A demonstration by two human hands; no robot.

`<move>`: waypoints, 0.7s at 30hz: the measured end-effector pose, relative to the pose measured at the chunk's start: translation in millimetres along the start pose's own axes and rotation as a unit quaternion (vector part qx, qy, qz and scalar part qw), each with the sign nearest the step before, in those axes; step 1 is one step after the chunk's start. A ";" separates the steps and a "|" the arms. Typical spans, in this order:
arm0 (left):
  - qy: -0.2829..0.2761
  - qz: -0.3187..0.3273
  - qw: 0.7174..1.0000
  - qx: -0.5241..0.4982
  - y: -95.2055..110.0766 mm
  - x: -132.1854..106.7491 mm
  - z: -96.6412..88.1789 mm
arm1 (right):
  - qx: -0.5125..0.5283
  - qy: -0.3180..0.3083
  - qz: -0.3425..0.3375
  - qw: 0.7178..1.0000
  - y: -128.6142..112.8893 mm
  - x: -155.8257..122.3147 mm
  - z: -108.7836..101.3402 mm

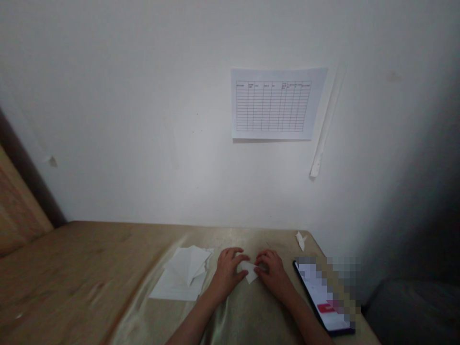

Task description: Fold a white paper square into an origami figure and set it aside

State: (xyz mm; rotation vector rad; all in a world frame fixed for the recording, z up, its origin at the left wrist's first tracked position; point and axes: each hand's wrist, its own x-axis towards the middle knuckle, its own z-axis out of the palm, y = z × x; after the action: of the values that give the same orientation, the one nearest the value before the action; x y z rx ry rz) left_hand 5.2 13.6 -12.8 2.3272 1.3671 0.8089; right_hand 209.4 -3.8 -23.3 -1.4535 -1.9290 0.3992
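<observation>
Slanting in at the far left is a wooden piece (21, 201), and beside it the brownish counter (89, 268) stretches along the white wall (125, 120). Next along, a loose pile of white sheets (168, 285), the top one creased and lying askew, just left of the near arm! And here's the left hand (229, 266), fingers curved, thumb and forefinger apart at the left side of a small white folded paper (250, 273); whether they grip it, I cannot tell. That paper lies right between the two hands, low over the counter, one corner pointing towards the person. Across from it, the right hand (272, 268) has thumb and fingers pinched on the paper's right side! Above on the wall, a printed grid sheet (271, 105). Further right, a crumpled white scrap (301, 241) near the counter's far corner, and a lit phone (327, 309) beside the right forearm, partly pixelated.
</observation>
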 end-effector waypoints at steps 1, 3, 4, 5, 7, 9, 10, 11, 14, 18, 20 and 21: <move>0.012 -0.001 1.000 -0.007 -1.3 0.0 0.9 | 0.008 0.007 0.002 1.000 1.2 0.6 0.0; 0.044 -0.007 0.999 -0.020 -5.6 -0.2 3.5 | 0.019 0.022 0.010 1.000 3.9 1.2 0.2; 0.066 -0.014 0.997 -0.025 -7.9 -0.4 4.7 | 0.020 0.031 0.017 0.999 5.0 1.3 0.4; 0.083 -0.020 0.996 -0.028 -9.9 -0.7 5.7 | 0.017 0.038 0.024 0.999 6.0 1.2 0.7; 0.088 -0.021 0.995 -0.034 -12.0 -1.4 7.0 | 0.008 0.053 0.039 0.998 6.7 0.6 1.7; 0.076 -0.013 0.996 -0.043 -11.2 -2.2 7.7 | 0.004 0.054 0.052 0.997 5.8 -0.1 2.6; 0.068 -0.007 0.996 -0.049 -10.0 -2.6 8.2 | 0.004 0.050 0.056 0.997 5.0 -0.4 2.9; 0.063 -0.003 0.996 -0.057 -8.7 -3.0 8.9 | 0.006 0.045 0.059 0.997 4.0 -0.6 3.0; 0.050 0.001 0.996 -0.079 -6.0 -4.0 12.3 | 0.015 0.031 0.063 0.997 1.1 -0.8 2.4; 0.031 -0.010 0.996 -0.086 -6.3 -4.3 15.5 | 0.043 0.002 0.057 0.997 -0.6 -0.8 1.5; 0.023 -0.012 0.996 -0.089 -6.3 -4.1 15.2 | 0.056 -0.013 0.054 0.997 -0.6 -0.6 1.8; 0.021 -0.012 0.996 -0.091 -6.0 -4.0 14.8 | 0.061 -0.017 0.055 0.996 -0.5 -0.5 2.1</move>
State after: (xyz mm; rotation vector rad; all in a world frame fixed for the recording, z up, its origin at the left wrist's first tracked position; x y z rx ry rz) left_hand 8.7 13.2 -29.0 2.1632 1.2778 0.9385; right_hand 207.7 -4.1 -24.7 -1.4852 -1.8226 0.5849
